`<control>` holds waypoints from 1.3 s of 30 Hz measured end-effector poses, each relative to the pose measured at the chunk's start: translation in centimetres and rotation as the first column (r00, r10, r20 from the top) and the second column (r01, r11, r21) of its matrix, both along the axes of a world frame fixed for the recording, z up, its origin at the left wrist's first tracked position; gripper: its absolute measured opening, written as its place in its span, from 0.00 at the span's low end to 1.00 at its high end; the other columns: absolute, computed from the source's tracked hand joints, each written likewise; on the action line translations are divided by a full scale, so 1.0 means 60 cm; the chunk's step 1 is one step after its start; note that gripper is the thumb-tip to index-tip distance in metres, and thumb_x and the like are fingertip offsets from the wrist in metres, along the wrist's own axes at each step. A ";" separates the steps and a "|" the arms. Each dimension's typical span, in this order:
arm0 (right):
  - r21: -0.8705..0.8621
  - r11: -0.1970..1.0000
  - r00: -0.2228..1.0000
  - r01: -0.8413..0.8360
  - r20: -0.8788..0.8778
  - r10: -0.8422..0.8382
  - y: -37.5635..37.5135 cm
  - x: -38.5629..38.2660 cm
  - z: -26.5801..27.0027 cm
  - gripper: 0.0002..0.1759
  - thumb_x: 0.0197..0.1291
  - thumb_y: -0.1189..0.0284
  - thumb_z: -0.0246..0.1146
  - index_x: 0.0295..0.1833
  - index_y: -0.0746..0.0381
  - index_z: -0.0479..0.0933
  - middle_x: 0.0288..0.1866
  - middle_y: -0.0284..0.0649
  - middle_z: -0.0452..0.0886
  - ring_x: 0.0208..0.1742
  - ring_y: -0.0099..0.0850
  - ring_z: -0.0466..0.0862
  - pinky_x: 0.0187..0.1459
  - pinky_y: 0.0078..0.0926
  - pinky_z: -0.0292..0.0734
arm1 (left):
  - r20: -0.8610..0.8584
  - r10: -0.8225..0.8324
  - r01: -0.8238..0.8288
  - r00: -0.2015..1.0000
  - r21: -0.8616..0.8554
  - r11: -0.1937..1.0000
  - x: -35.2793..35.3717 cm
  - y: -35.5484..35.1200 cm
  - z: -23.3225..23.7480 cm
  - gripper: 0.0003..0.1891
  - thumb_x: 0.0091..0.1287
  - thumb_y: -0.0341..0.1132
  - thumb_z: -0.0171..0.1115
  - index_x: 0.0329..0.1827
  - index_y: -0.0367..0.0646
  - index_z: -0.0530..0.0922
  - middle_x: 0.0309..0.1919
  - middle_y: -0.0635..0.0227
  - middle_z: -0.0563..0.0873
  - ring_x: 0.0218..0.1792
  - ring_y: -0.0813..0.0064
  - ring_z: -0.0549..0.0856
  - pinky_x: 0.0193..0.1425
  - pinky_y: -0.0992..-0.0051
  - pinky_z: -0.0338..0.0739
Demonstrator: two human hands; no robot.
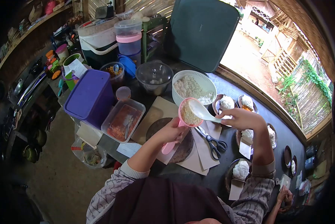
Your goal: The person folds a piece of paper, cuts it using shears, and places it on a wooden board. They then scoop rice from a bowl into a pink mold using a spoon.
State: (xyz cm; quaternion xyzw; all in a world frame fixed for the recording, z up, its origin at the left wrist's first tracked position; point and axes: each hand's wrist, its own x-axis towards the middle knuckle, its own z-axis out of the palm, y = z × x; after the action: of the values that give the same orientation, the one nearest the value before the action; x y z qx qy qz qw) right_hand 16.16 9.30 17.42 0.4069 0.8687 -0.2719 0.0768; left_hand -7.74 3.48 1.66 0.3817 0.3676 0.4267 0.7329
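Note:
My left hand (pixel 170 131) is closed around the handle of a pink scoop (pixel 181 118), whose round cup is full of rice (pixel 190 115). In my right hand (pixel 240 118) is a white rice paddle (pixel 200 111), its blade lying against the rice at the cup's rim. Just beyond the scoop stands a white basket (pixel 178 96) with more cooked rice (pixel 191 87) in it. Beneath my hands lie sheets of brown paper (pixel 203 151), a dark round board (pixel 161 128) and black-handled scissors (pixel 215 145).
Plates with moulded rice, one a rice mound (pixel 241 170), stand along the right. To the left are a tub of red food (pixel 124 115), a purple container (pixel 89 95) and a covered bowl (pixel 154 74). Another person's hand (pixel 283 195) shows at lower right.

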 end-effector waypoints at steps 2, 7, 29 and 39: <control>-0.087 0.991 0.995 0.101 0.008 -0.100 -0.005 0.002 0.026 0.17 0.63 0.65 0.56 0.56 0.56 0.74 0.31 0.36 0.79 0.27 0.22 0.74 0.32 0.21 0.70 | -0.033 0.010 -0.009 0.999 0.016 1.000 -0.003 0.003 0.000 0.20 0.65 0.28 0.51 0.61 0.47 0.63 0.22 0.77 0.66 0.17 0.88 0.63 0.18 0.86 0.59; -0.209 0.952 0.974 0.225 0.045 -0.220 -0.014 -0.009 0.043 0.16 0.64 0.64 0.55 0.56 0.55 0.74 0.27 0.30 0.74 0.21 0.17 0.65 0.24 0.17 0.64 | -0.090 0.003 -0.003 0.996 -0.004 1.000 -0.005 0.000 0.008 0.24 0.65 0.28 0.51 0.64 0.46 0.58 0.23 0.76 0.69 0.16 0.88 0.64 0.16 0.84 0.60; 0.237 0.968 0.984 0.087 0.132 -0.121 -0.070 -0.078 -0.010 0.17 0.58 0.61 0.57 0.51 0.54 0.75 0.39 0.48 0.81 0.40 0.47 0.80 0.43 0.41 0.74 | -0.321 0.146 -0.122 0.936 0.091 0.988 0.001 -0.015 0.023 0.25 0.62 0.26 0.49 0.63 0.43 0.59 0.22 0.73 0.70 0.15 0.85 0.66 0.16 0.82 0.60; 0.372 0.926 0.997 0.068 -0.004 -0.072 -0.046 -0.041 0.052 0.19 0.54 0.63 0.62 0.53 0.51 0.76 0.32 0.46 0.81 0.33 0.42 0.81 0.35 0.34 0.72 | -0.045 -0.027 0.026 0.999 -0.018 1.000 -0.024 0.004 0.013 0.28 0.65 0.26 0.50 0.68 0.52 0.56 0.25 0.78 0.67 0.18 0.88 0.62 0.18 0.85 0.58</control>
State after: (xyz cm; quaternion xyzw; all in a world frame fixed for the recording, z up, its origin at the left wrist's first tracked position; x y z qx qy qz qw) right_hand 13.69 6.55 20.56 0.4463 0.8889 -0.1030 -0.0070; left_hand -9.18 3.72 2.41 0.3897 0.3828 0.4050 0.7332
